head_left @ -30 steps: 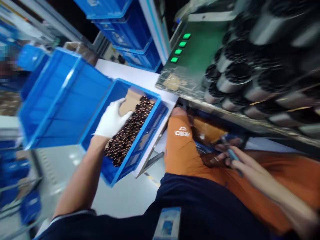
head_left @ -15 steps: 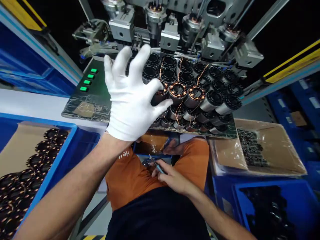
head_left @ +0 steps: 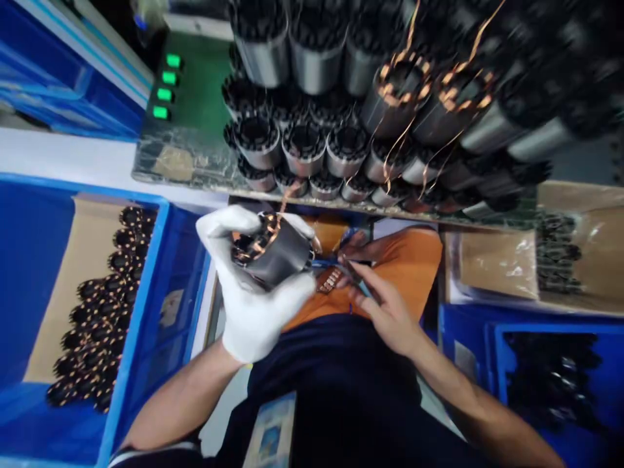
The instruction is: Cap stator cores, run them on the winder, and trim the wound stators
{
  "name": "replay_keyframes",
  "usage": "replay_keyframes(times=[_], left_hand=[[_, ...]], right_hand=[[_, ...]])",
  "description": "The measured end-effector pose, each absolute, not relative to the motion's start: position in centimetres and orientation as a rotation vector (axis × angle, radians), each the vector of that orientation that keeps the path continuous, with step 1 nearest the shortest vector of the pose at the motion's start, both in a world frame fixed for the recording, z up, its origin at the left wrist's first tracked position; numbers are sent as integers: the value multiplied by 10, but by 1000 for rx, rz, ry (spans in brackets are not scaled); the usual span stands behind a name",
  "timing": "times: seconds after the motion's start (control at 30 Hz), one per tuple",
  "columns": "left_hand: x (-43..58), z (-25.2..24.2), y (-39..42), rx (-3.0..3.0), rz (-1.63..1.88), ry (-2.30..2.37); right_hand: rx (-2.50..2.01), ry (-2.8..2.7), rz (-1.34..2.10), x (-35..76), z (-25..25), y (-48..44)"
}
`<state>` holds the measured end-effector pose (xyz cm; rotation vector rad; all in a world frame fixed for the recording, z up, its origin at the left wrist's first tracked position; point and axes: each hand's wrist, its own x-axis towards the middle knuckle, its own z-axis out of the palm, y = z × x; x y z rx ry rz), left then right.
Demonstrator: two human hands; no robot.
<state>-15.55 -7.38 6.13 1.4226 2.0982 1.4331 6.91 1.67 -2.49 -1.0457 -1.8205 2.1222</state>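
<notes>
Left hand (head_left: 248,318) dropped from desk (head_left: 205,97), gripping copper-wound stator (head_left: 283,257) near centre; right hand (head_left: 390,309) clutches teal-handled tool (head_left: 364,289), four o'clock. More stators (head_left: 97,325) already in blue bin (head_left: 131,338), nine o'clock; two wound stators (head_left: 390,110) left, one o'clock.

A green-topped bench (head_left: 201,107) stretched from ten to two o'clock, bearing rows of metal cylinders (head_left: 304,156); two copper-wound ones (head_left: 390,118) stood among them towards one and two o'clock. Four lit green squares (head_left: 164,95) showed on its surface at ten, with a tan patch (head_left: 174,163) just below. Around half past nine, a white table (head_left: 63,158) carried a blue bin (head_left: 138,309).
</notes>
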Motion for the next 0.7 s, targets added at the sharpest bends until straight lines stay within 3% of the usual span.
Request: replay_keyframes(times=[0.1,0.23,0.7], left_hand=[[-157,42,-88,1249,1671,2062],[-160,39,-104,1302,1554,2087],[-172,35,-108,1584,1448,1945]], right_hand=[[-807,-2039,1909,57,6,18],[-622,-2169,1774,41,29,16],[-609,-2080,1664,40,24,-1]])
